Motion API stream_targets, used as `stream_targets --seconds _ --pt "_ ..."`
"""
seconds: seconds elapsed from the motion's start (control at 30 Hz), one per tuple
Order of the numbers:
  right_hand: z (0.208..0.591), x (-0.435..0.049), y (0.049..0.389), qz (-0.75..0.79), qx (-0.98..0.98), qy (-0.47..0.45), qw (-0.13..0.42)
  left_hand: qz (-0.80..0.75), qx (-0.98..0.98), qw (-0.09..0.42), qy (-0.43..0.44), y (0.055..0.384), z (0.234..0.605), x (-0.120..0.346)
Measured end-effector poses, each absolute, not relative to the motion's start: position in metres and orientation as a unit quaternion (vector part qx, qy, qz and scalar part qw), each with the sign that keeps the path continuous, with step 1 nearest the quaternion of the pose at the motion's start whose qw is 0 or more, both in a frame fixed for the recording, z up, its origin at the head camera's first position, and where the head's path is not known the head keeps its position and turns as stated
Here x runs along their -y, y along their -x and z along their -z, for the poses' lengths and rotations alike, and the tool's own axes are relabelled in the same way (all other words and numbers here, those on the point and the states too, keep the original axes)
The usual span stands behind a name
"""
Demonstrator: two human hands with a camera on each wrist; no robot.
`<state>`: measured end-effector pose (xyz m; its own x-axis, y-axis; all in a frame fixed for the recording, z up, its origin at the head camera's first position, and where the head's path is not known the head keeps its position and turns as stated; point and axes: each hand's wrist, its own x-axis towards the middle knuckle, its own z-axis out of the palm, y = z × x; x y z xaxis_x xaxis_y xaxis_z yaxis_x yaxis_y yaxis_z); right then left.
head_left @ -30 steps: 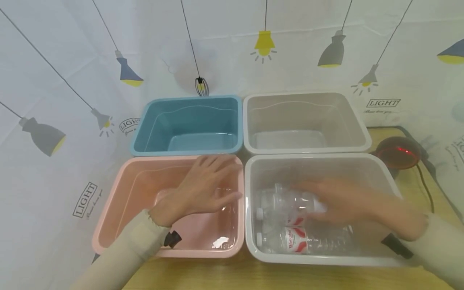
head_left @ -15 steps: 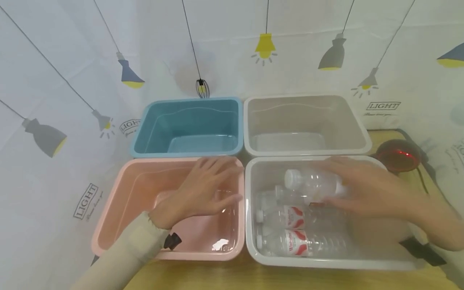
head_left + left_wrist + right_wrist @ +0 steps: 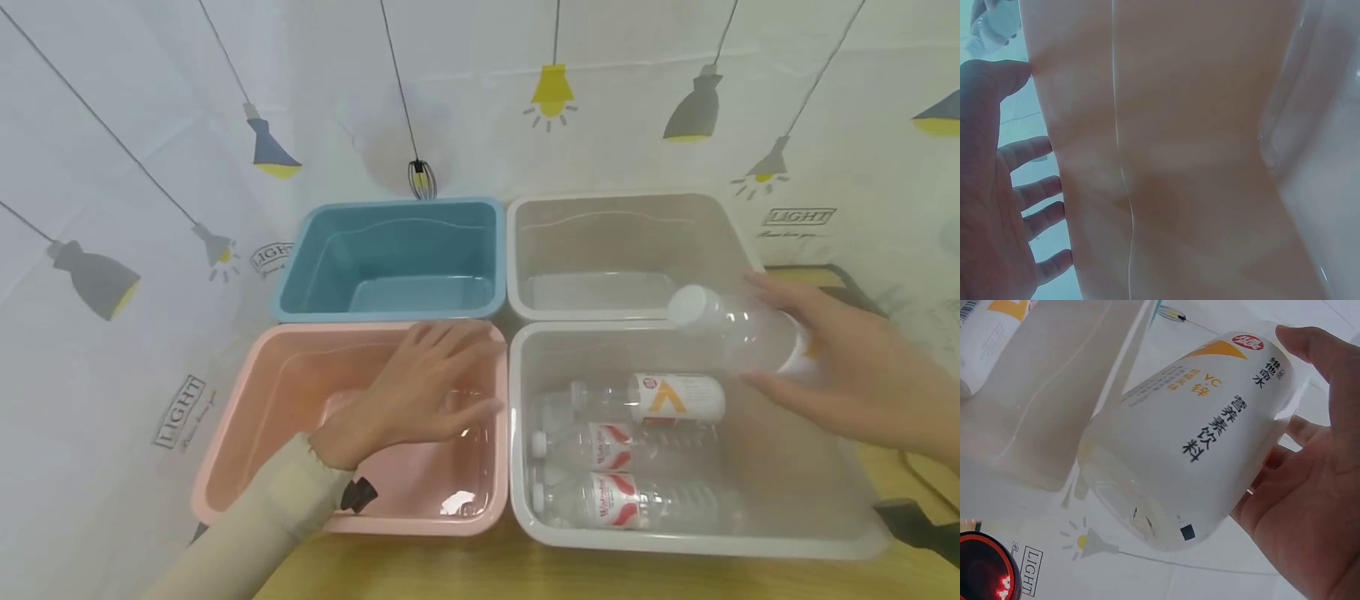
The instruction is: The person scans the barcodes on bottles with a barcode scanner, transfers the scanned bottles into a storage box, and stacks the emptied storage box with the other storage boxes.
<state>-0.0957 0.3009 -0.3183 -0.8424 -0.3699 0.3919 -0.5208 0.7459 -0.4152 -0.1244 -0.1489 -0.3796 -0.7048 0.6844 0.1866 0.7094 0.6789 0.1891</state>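
Observation:
My right hand [image 3: 862, 367] grips a clear plastic bottle [image 3: 750, 333] with a white cap and a white-and-orange label. It holds the bottle tilted above the back right part of the front white bin [image 3: 697, 546]. In the right wrist view the label faces the camera, thumb on one side and fingers behind. Inside that bin lie a similar bottle [image 3: 678, 398] and clear bottles [image 3: 611, 446] with red-and-white labels. My left hand [image 3: 412, 404] reaches over the pink bin [image 3: 352, 525], its spread fingers [image 3: 1041, 219] touching the rim.
Behind stand a blue bin [image 3: 390, 318] and a beige bin [image 3: 626, 198], rims close against the front ones. A wooden table [image 3: 465, 567] shows along the front. A dark round device with a red light [image 3: 988, 569] sits at the right. A lamp-print sheet [image 3: 465, 100] hangs behind.
The right hand has lifted the bottle out of the white bin, moving up and to the right. The similar bottle with an orange mark is now uncovered. The left hand stays put.

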Motion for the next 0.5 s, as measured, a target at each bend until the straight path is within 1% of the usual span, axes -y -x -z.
stream_targets --seconds 0.07,0.17,0.3,0.5 --pt "0.317 -0.307 0.096 -0.281 0.914 -0.246 0.158 0.123 0.916 0.044 0.380 0.125 0.380 0.148" --pt "0.317 -0.316 0.095 -0.303 0.910 -0.227 0.168 0.120 0.917 0.035 0.378 0.127 0.380 0.146" --pt "0.322 -0.329 0.092 -0.339 0.908 -0.173 0.174 0.118 0.917 0.035 0.380 0.127 0.379 0.146" --pt "0.335 -0.351 0.079 -0.367 0.903 -0.081 0.208 0.113 0.919 0.030 0.376 0.127 0.379 0.147"
